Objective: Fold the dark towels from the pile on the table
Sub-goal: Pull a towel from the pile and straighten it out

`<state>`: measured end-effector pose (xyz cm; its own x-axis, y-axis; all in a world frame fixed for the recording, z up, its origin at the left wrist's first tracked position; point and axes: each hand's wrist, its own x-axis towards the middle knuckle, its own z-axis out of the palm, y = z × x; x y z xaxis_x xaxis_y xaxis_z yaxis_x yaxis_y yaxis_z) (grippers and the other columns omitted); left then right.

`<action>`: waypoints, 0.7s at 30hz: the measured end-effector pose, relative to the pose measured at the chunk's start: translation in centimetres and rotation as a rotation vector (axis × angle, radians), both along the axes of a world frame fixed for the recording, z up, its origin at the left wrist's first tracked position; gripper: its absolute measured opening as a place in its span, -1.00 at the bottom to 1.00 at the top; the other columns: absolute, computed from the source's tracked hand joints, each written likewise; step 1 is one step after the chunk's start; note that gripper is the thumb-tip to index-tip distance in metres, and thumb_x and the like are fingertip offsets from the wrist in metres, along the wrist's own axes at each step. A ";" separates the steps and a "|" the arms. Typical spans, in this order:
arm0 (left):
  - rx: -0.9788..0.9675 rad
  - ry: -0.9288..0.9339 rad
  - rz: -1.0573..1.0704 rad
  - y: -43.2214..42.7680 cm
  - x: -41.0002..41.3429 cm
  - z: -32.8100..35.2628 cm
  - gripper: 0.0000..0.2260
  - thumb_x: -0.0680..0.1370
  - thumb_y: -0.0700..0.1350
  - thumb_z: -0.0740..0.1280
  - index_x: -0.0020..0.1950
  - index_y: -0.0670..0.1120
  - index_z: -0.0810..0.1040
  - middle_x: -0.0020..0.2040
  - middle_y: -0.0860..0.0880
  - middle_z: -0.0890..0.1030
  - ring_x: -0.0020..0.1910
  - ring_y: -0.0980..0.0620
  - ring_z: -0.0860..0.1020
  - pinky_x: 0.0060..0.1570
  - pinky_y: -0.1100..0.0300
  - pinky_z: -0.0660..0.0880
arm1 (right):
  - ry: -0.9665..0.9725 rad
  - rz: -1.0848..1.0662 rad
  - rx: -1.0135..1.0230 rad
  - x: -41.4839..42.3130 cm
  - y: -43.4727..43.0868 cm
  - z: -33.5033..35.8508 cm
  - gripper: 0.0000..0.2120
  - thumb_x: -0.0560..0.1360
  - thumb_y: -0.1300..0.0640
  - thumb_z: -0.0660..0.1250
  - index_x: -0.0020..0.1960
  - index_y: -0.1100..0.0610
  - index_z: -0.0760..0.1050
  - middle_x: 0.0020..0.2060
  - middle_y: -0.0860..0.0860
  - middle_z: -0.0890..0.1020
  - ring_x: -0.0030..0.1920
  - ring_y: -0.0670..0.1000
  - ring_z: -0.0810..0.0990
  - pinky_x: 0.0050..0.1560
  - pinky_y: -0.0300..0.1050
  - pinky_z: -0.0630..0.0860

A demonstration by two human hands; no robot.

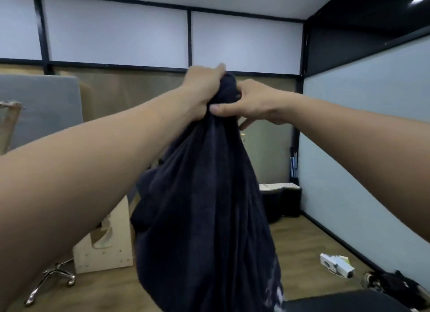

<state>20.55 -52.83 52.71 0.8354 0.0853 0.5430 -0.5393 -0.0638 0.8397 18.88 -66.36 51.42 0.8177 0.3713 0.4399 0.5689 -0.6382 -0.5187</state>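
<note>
A dark navy towel (204, 209) hangs bunched in front of me, held up high at arm's length. My left hand (204, 85) grips its top edge from the left. My right hand (253, 102) pinches the same bunched top from the right, thumb pressed against the cloth, with the two hands touching. The towel drapes straight down in loose folds and its lower end runs out of the bottom of the view. The pile and the table top are not visible.
A light wooden cabinet (104, 246) and a chrome chair base (51, 279) stand at lower left. A black bin (281, 202) sits in the far corner. A white box (335, 264) and dark items (395, 286) lie on the wooden floor at right. A black surface (344, 302) shows at the bottom.
</note>
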 end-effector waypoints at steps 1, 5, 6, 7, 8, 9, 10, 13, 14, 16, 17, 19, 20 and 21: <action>0.031 0.010 0.022 -0.1 0.3 -0.4 -0.78 0.60 -0.01 0.34 -0.07 -0.16 0.58 -0.10 -0.11 0.66 -0.03 -0.10 0.64 -0.02 0.05 0.59 | 0.004 -0.015 -0.051 0.0 0.4 0.0 -0.69 0.47 -0.03 0.47 0.13 0.12 0.58 -0.03 0.08 0.71 -0.12 0.07 0.70 -0.14 -0.04 0.68; 0.181 0.043 -0.158 1.7 1.4 -2.4 -0.59 0.47 0.23 0.44 -0.04 -0.13 0.60 -0.09 -0.09 0.68 -0.12 -0.06 0.66 -0.11 0.12 0.60 | -0.019 -0.081 -0.084 0.7 0.5 0.0 -0.92 0.58 0.19 0.34 -0.01 0.19 0.60 -0.13 0.15 0.71 -0.16 0.14 0.72 -0.21 -0.03 0.68; 0.265 -0.008 -0.173 2.1 1.4 -2.6 -0.52 0.42 0.24 0.48 0.07 -0.13 0.55 -0.07 -0.04 0.66 -0.12 0.03 0.64 -0.14 0.19 0.56 | -0.048 -0.096 -0.065 0.8 0.5 0.0 -0.90 0.57 0.24 0.30 -0.03 0.18 0.60 -0.15 0.14 0.70 -0.17 0.15 0.71 -0.23 -0.03 0.68; 0.336 -0.062 -0.148 2.5 1.4 -2.8 -0.44 0.38 0.22 0.52 0.18 -0.11 0.49 0.00 0.00 0.64 -0.07 0.10 0.62 -0.11 0.25 0.53 | -0.085 -0.114 -0.051 0.9 0.6 0.0 -0.85 0.56 0.29 0.26 -0.02 0.19 0.61 -0.17 0.13 0.69 -0.19 0.15 0.70 -0.24 -0.01 0.68; 0.389 -0.098 -0.115 3.0 1.4 -2.9 -0.38 0.34 0.18 0.57 0.24 -0.09 0.45 0.06 0.02 0.63 0.00 0.13 0.61 -0.04 0.25 0.53 | -0.129 -0.132 -0.040 1.0 0.7 0.1 -0.81 0.54 0.31 0.23 0.00 0.19 0.61 -0.18 0.12 0.68 -0.20 0.13 0.70 -0.25 0.01 0.68; 0.440 -0.104 -0.121 3.6 1.5 -3.1 -0.37 0.32 0.12 0.60 0.27 -0.08 0.44 0.10 0.01 0.63 0.05 0.12 0.62 0.04 0.22 0.55 | -0.176 -0.147 -0.014 1.1 0.7 0.2 -0.81 0.54 0.30 0.24 0.01 0.18 0.62 -0.17 0.11 0.68 -0.21 0.11 0.69 -0.27 0.02 0.68; 0.506 -0.098 -0.144 4.3 1.7 -3.4 -0.41 0.33 0.04 0.62 0.25 -0.08 0.48 0.11 0.01 0.66 0.08 0.10 0.64 0.09 0.18 0.57 | -0.218 -0.163 0.040 1.2 0.4 0.4 -0.85 0.56 0.26 0.27 0.00 0.16 0.62 -0.17 0.10 0.67 -0.20 0.10 0.69 -0.29 0.03 0.68; 0.611 0.004 -0.095 6.4 2.4 -5.1 -0.71 0.40 -0.15 0.57 0.10 -0.09 0.67 0.03 -0.01 0.72 0.07 0.00 0.67 0.17 0.09 0.58 | -0.264 -0.243 0.211 1.7 -1.4 1.2 -0.85 0.58 0.10 0.32 0.01 0.14 0.64 -0.11 0.11 0.68 -0.16 0.12 0.70 -0.30 0.06 0.68; 0.571 0.043 -0.057 6.9 2.7 -5.4 -0.79 0.43 -0.17 0.54 0.05 -0.10 0.69 0.00 -0.04 0.73 0.05 -0.03 0.68 0.17 0.05 0.58 | -0.267 -0.294 0.172 1.8 -2.2 1.6 -0.82 0.59 0.05 0.31 0.02 0.12 0.64 -0.11 0.09 0.68 -0.18 0.11 0.70 -0.28 0.07 0.68; 0.470 0.037 0.036 7.6 3.1 -5.1 -0.87 0.46 -0.19 0.49 0.00 -0.11 0.71 -0.04 -0.09 0.73 -0.01 -0.06 0.69 0.15 0.01 0.59 | -0.270 -0.402 -0.012 2.0 -3.5 1.9 -0.78 0.59 -0.04 0.28 -0.03 0.07 0.63 -0.16 0.06 0.69 -0.28 0.06 0.71 -0.25 0.07 0.69; 0.435 -0.006 0.102 7.9 3.3 -4.6 -0.89 0.46 -0.20 0.47 -0.03 -0.10 0.71 -0.06 -0.10 0.73 -0.04 -0.06 0.68 0.12 0.01 0.60 | -0.263 -0.445 -0.074 2.2 -4.0 1.9 -0.75 0.59 -0.08 0.27 -0.07 0.05 0.62 -0.20 0.05 0.71 -0.32 0.04 0.71 -0.23 0.07 0.68; 0.374 -0.076 0.184 8.2 3.1 -3.4 -0.92 0.45 -0.21 0.44 -0.12 -0.05 0.69 -0.14 -0.08 0.70 -0.13 -0.04 0.63 -0.01 0.08 0.57 | -0.246 -0.503 -0.100 2.4 -4.5 1.6 -0.71 0.58 -0.14 0.25 -0.15 0.03 0.59 -0.26 0.06 0.71 -0.37 0.02 0.70 -0.20 0.05 0.67; 0.336 -0.093 0.182 8.1 2.8 -2.9 -0.90 0.46 -0.23 0.43 -0.16 -0.03 0.67 -0.18 -0.06 0.68 -0.16 -0.02 0.61 -0.07 0.12 0.55 | -0.258 -0.540 -0.093 2.4 -4.6 1.4 -0.69 0.57 -0.16 0.25 -0.18 0.03 0.57 -0.29 0.06 0.70 -0.38 0.02 0.69 -0.19 0.01 0.65; 0.284 -0.090 0.170 7.8 2.5 -2.5 -0.88 0.47 -0.24 0.42 -0.17 -0.03 0.66 -0.20 -0.05 0.66 -0.18 -0.01 0.60 -0.10 0.15 0.53 | -0.292 -0.589 -0.075 2.5 -4.7 1.2 -0.69 0.57 -0.16 0.26 -0.20 0.04 0.54 -0.30 0.08 0.69 -0.40 0.01 0.67 -0.21 -0.06 0.60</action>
<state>23.06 -44.99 50.24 0.7696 0.0545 0.6362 -0.5722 -0.3835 0.7249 21.39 -71.04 52.58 0.7443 -0.0635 0.6649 0.2241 -0.9140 -0.3382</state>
